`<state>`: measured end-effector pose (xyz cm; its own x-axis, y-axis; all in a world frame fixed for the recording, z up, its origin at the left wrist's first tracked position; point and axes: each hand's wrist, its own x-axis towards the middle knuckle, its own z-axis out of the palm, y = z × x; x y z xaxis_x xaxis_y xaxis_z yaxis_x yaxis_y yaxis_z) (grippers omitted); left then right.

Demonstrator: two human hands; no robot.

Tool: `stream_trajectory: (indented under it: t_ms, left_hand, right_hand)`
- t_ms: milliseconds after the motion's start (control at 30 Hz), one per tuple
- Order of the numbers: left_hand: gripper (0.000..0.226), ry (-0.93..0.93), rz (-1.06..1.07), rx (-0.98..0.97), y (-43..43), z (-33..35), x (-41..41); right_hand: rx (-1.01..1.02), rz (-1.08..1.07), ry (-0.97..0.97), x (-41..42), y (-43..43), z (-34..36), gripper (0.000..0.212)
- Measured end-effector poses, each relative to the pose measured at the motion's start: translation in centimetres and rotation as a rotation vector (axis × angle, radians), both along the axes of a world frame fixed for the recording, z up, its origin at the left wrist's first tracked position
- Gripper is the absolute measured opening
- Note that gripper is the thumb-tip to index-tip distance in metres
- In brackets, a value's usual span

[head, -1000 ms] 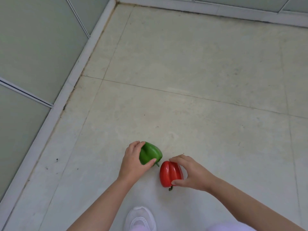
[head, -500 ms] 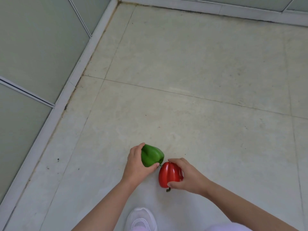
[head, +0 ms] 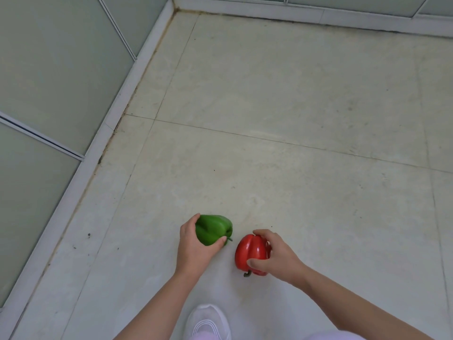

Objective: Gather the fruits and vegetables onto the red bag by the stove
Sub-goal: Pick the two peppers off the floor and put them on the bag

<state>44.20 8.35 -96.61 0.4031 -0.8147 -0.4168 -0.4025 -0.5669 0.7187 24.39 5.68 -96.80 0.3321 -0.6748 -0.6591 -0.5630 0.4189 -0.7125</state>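
Low in the frame, just left of centre, the left hand [head: 193, 246] is wrapped around a green bell pepper [head: 212, 229], thumb pressed along its lower edge and fingers curled over its upper left side; the pepper's short stem pokes out to the right. A small gap to the right, the right hand [head: 274, 256] clasps a red bell pepper [head: 248, 251] from the right side, fingertips over the top and thumb on its lower front, the curved green stem pointing down toward the bottom of the frame. The two peppers are near each other but not touching. Whether either one rests on the floor or is lifted just clear of it cannot be told. Both forearms come in from the bottom edge, and a white shoe [head: 208, 322] sits at bottom centre between them. The pale tiled floor [head: 294, 119] fills most of the picture, with grout lines crossing it. A white baseboard [head: 105, 133] runs diagonally up the left side to the upper-centre corner, below frosted grey-green wall panels [head: 56, 57].
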Motion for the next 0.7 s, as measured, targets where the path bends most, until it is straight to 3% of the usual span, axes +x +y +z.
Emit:
stream_trajectory:
  t_ms: [267,700]
  left_hand:
    - [0.081,0.057,0.158,-0.032,0.8,1.4,0.2]
    - [0.069,0.181,0.029,-0.261,-5.0,13.3,1.0]
  right_hand:
    - [0.017,-0.292,-0.088,-2.3,-1.1,1.1,0.061]
    - [-0.192,-0.504,-0.331,-4.8,-8.2,12.8,0.062]
